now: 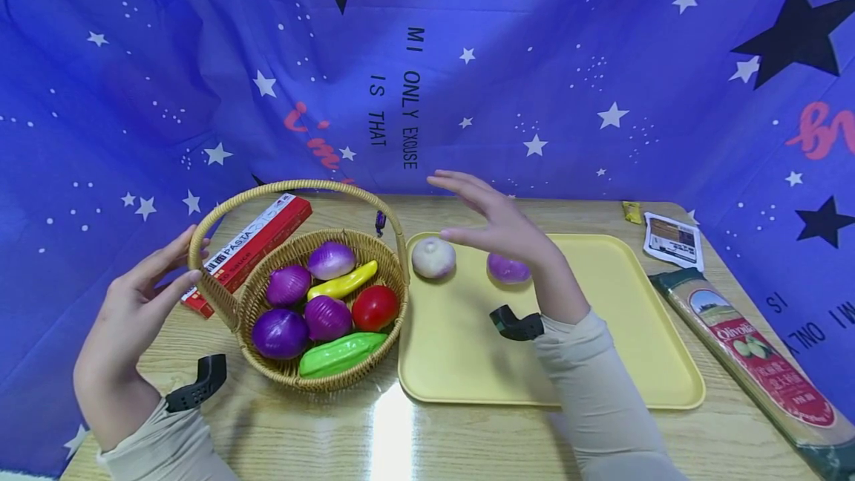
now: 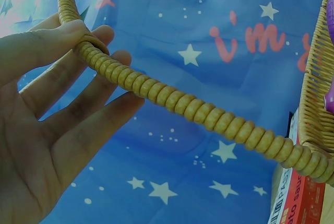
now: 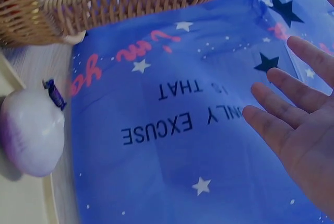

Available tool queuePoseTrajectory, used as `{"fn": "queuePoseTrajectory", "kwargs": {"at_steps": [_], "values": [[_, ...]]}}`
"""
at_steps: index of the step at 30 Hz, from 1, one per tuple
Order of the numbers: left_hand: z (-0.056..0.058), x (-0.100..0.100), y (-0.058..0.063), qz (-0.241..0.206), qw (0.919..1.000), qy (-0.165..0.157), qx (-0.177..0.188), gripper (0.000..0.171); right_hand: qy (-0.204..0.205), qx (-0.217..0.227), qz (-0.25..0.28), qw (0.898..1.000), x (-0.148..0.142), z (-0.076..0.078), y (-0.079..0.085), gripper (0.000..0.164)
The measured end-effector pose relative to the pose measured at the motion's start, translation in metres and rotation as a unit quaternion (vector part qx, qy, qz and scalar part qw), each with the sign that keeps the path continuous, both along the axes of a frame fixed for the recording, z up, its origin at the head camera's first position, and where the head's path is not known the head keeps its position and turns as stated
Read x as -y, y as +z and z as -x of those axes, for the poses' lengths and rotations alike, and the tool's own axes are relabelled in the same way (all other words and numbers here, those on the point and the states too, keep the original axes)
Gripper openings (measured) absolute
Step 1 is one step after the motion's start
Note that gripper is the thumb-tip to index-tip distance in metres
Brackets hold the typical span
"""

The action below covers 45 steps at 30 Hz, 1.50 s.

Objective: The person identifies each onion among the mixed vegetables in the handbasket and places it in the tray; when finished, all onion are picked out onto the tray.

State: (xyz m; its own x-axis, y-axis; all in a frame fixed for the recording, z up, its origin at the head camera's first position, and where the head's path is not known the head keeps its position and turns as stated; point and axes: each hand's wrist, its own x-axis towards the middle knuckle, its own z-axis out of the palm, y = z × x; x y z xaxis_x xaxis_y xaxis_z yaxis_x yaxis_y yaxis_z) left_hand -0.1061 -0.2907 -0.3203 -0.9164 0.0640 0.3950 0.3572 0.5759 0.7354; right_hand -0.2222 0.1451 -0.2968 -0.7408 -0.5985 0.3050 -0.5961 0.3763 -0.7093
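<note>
My left hand (image 1: 131, 325) pinches the wrapped handle of a wicker basket (image 1: 320, 384) on its left side, thumb in front and fingers behind, as the left wrist view shows. Inside the basket lie several purple onions (image 1: 327, 318), a shiny dark purple round vegetable (image 1: 280, 334), a yellow pepper (image 1: 344, 282), a red tomato (image 1: 375, 308) and a long green vegetable (image 1: 344, 354). Fingers spread and holding nothing, my right hand (image 1: 497, 221) hovers above a yellow tray (image 1: 601, 347). On that tray sit a white-and-purple round vegetable (image 1: 433, 257) and a purple one (image 1: 508, 269), partly covered by the hand.
Behind the basket lies a red pasta box (image 1: 257, 247). A small dark-wrapped candy (image 1: 380, 223) is near the back edge. Right of the tray are a long Olivoilà pack (image 1: 755, 362), a white packet (image 1: 673, 242) and a yellow wrapper (image 1: 631, 211). A blue starry cloth (image 1: 508, 95) hangs behind.
</note>
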Motion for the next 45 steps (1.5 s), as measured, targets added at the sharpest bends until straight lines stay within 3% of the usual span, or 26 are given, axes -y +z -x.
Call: {"fn": "queuePoseTrajectory", "kwargs": {"at_steps": [10,33,45], "values": [[0.000,0.000,-0.001,-0.001,1.0000,-0.001,-0.002,0.054,0.020,-0.037,-0.018,0.999,0.020,-0.006,0.010,0.067],[0.000,0.000,0.000,0.002,1.0000,-0.002,-0.005,0.054,0.070,-0.041,-0.051,0.995,0.065,-0.020,0.026,0.071],[0.000,0.001,0.000,0.002,1.0000,-0.002,-0.003,0.054,0.106,-0.096,-0.014,0.990,0.079,-0.026,0.032,0.069]]}}
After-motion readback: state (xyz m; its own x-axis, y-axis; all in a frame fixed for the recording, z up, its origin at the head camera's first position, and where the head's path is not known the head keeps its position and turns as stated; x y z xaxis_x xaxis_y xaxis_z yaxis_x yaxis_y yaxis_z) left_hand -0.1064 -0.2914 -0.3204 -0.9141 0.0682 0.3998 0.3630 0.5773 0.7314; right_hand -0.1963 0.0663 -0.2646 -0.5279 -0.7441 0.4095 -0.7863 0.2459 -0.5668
